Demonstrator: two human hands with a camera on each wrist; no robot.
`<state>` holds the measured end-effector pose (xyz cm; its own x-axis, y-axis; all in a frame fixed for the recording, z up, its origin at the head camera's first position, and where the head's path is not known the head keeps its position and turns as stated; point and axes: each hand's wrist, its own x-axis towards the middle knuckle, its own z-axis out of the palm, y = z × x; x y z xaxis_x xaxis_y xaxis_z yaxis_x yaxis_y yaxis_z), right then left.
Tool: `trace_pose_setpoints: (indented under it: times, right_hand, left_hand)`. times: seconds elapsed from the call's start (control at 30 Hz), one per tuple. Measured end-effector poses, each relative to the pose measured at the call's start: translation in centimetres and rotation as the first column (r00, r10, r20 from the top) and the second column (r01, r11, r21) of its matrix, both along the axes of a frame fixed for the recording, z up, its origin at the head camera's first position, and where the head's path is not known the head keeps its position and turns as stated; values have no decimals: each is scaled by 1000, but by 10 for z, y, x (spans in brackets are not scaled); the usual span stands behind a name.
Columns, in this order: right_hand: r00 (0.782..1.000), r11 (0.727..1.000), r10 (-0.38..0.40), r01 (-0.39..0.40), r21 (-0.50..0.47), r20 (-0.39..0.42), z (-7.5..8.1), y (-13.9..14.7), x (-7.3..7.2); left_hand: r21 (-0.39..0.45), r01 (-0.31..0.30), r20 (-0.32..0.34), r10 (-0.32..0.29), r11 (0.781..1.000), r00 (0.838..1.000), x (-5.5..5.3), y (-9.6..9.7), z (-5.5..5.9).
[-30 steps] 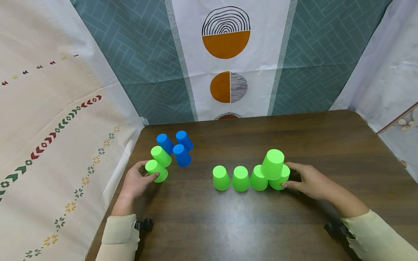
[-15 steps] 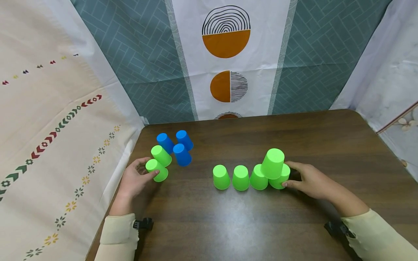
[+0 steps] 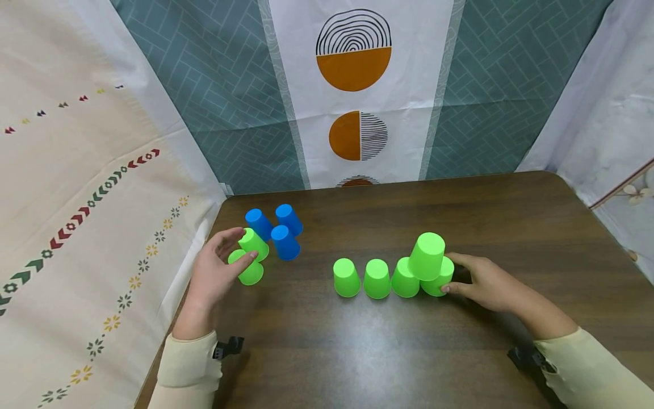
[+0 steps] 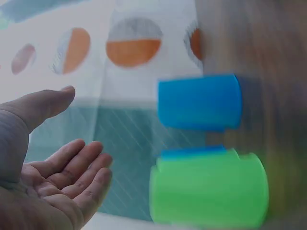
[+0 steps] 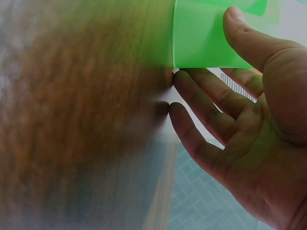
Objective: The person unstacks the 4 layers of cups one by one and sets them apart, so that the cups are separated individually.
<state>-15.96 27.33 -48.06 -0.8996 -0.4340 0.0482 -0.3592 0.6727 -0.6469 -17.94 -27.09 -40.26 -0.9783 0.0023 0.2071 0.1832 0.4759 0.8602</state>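
My left hand (image 3: 212,278) hovers at the near left, over a green cup (image 3: 250,276), with a second green cup (image 3: 257,245) just behind it. In the left wrist view the fingers are spread with nothing in them, apart from a green cup (image 4: 208,191). My right hand (image 3: 482,284) grips the lowest right green cup (image 3: 434,287) between thumb and fingers. The right wrist view has the thumb on that cup's (image 5: 206,43) side. Another green cup (image 3: 428,255) stands upside down on top, across it and its neighbour (image 3: 403,281).
Two more upside-down green cups (image 3: 346,278) continue the row to the left. Three blue cups (image 3: 286,244) stand behind the left green ones. The wooden table (image 3: 317,352) ends at a far edge below a patterned cloth (image 3: 357,136).
My left hand has let go of the near left green cup and risen up and slightly away, its fingers opening. The right hand and the cups have stayed in place.
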Motion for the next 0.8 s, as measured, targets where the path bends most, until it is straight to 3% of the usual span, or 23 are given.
trace_pose_setpoints:
  times: [0.13,0.33,0.5,0.8]
  right_hand:
    - [1000,1000,-3,3,-1,6,0,0,0]
    - [1000,1000,-4,4,-1,4,0,0,1]
    - [1000,1000,-1,1,-7,-7,0,0,0]
    - [1000,1000,1,-1,-6,-8,0,0,0]
  left_hand:
    - [-18,44,-55,-45,999,997,-2,22,11]
    - [28,153,-90,-150,988,985,-6,58,18]
    - [19,259,-135,-254,966,958,-9,103,13]
    - [-93,397,-108,-406,913,908,-11,174,4]
